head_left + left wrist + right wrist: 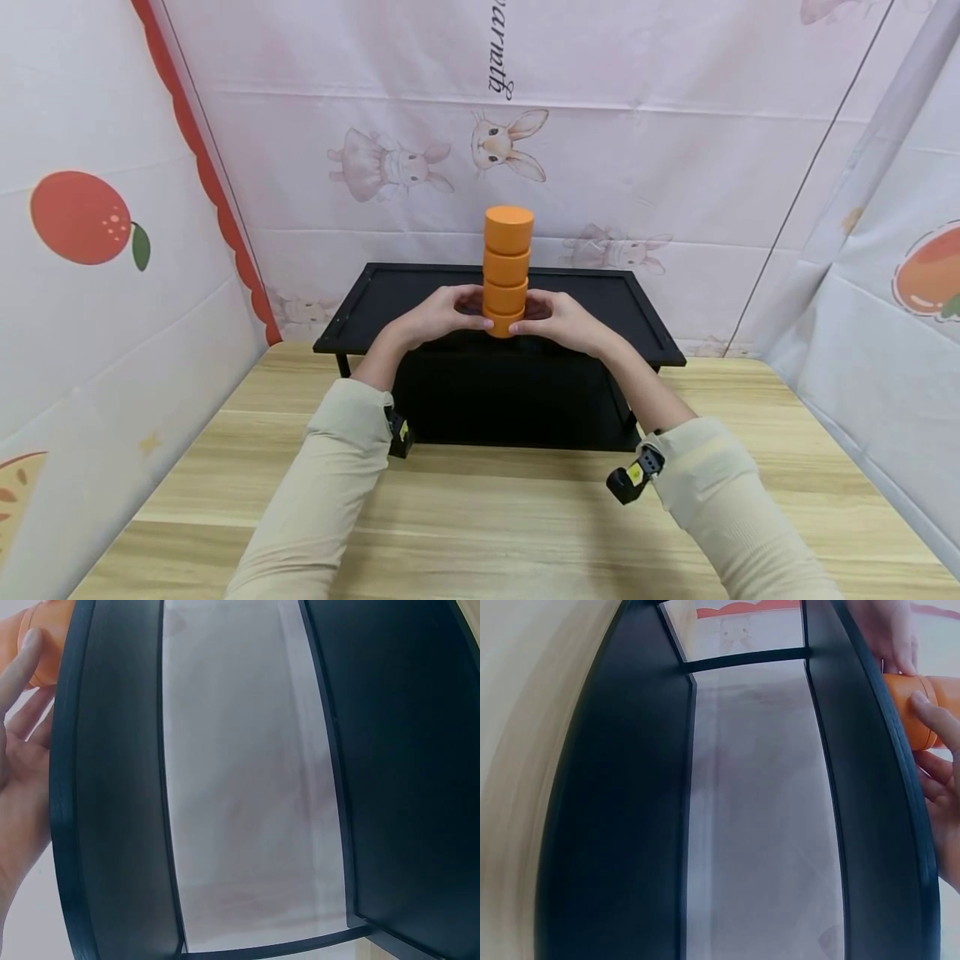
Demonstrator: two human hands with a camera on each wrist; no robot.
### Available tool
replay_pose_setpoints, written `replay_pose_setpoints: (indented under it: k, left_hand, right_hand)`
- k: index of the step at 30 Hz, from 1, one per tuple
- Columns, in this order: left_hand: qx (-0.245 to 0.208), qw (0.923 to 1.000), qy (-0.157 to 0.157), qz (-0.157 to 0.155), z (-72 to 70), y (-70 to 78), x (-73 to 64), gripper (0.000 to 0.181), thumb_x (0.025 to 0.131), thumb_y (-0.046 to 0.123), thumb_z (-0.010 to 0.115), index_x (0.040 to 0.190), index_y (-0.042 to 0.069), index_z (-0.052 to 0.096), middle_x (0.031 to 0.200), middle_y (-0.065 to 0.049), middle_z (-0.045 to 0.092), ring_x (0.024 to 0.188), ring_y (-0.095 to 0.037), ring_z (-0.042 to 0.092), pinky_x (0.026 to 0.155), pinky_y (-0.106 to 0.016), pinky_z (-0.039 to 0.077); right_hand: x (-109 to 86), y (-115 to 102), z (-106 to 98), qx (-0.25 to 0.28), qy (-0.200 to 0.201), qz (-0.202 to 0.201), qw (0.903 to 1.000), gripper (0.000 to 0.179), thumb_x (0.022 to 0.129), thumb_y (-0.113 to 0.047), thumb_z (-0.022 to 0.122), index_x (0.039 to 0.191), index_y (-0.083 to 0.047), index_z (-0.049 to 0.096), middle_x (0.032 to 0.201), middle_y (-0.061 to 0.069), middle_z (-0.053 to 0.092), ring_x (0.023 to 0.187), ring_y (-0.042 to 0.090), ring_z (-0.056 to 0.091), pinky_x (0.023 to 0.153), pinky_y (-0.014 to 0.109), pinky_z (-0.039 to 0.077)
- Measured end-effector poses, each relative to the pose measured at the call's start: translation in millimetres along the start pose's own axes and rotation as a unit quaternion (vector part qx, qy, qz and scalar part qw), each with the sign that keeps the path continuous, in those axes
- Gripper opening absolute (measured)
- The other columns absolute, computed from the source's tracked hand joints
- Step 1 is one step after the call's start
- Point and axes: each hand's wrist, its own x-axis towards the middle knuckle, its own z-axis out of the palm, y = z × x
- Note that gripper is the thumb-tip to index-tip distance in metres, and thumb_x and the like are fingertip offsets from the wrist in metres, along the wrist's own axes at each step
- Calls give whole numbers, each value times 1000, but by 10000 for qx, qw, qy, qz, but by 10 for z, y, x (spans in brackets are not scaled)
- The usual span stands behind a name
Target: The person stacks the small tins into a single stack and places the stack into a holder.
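Note:
Several orange cylinders [507,268] form an upright stack at the middle of a black two-tier rack [600,304], over its top board. Thumb in front and fingers curled round the side, my left hand [444,317] grips the lowest part of the stack from the left. My right hand [564,322] holds the same part from the right, its thumb also on the front. Both wrist views show only part of the stack past the board's edge: orange cylinders [52,645] on the left, orange cylinders [909,712] on the right. Whether the stack's base touches the board I cannot tell.
The rack's lower board [510,404] sits low over the wooden table [495,517]. Printed cloth [637,167] hangs behind and at both sides. A small black camera [633,477] is strapped to the right wrist, another camera [400,435] to the left.

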Motion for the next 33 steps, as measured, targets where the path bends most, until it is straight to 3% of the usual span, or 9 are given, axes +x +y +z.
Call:
replay_pose_setpoints:
  k: [18, 33]
  left_hand:
    - [17, 9999, 106, -107, -21, -73, 92, 53, 85, 16, 68, 133, 7, 46, 119, -6, 55, 109, -17, 50, 95, -35, 39]
    - [-22, 10000, 55, -52, -74, -107, 168, 52, 85, 14, 68, 131, 5, 47, 118, -7, 55, 108, -17, 51, 94, -34, 40]
  right_hand:
    - [62, 79, 4, -46, 169, -34, 9998, 52, 84, -24, 70, 128, -5, 50, 115, 7, 59, 102, 17, 56, 90, 36, 44]
    - [149, 67, -29, -20, 130, 168, 9998, 54, 83, -24, 70, 128, -3, 50, 117, 10, 57, 105, 19, 54, 92, 36, 42]
